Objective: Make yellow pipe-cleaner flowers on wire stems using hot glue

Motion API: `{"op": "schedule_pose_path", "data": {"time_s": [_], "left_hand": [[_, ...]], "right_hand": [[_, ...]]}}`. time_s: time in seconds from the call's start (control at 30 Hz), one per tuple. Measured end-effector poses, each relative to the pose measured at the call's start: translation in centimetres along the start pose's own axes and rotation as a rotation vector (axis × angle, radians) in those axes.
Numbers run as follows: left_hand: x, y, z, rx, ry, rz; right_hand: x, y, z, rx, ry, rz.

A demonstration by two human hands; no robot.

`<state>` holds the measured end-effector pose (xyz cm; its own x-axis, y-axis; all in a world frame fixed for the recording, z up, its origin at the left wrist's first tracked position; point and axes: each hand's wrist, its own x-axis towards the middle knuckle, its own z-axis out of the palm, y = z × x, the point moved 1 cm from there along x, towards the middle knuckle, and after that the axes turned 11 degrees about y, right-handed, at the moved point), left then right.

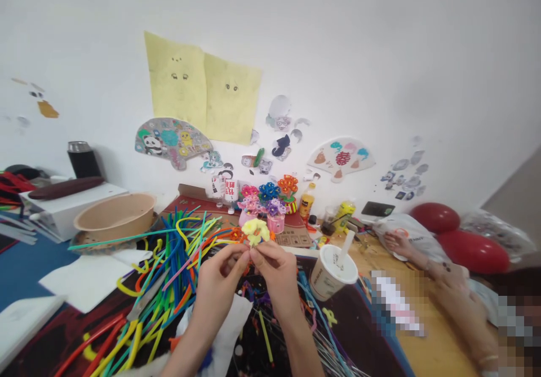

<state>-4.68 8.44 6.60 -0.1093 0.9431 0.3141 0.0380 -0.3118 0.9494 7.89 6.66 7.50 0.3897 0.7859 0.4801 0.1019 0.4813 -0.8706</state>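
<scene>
A small yellow pipe-cleaner flower [255,231] is held upright at the middle of the view. My left hand [224,267] pinches its base from one side, fingers closed. From the other side my right hand [274,264] grips the same base, its thumb close to the left thumb. The fingertips hide the flower's stem. Just behind it stand finished pipe-cleaner flowers [269,191] in pink, blue, purple and orange, set in small pots [276,222]. To the left of my hands lies a large heap of coloured pipe cleaners [173,264].
A lidded cup with a straw [333,273] stands right of my right hand. Scissors [146,301] rest among the pipe cleaners. A beige basin [116,216] sits at left. Another person's arm [456,292] reaches over the wooden table near a plastic bag [401,236] and red balloons [473,250].
</scene>
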Motion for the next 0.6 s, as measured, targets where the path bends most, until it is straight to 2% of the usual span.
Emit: {"op": "schedule_pose_path", "data": {"time_s": [0.23,0.43,0.6], "left_hand": [[0.1,1.7,0.0,0.0,0.083,0.103],[0.2,2.7,-0.4,0.046,0.105,0.172],[0.5,2.9,-0.6,0.093,0.099,0.225]], "right_hand": [[0.7,-2.0,0.4,0.064,-0.106,0.003],[1.3,-1.8,-0.2,0.146,-0.027,0.144],[1.6,-2.0,-0.2,0.111,-0.041,0.132]]}}
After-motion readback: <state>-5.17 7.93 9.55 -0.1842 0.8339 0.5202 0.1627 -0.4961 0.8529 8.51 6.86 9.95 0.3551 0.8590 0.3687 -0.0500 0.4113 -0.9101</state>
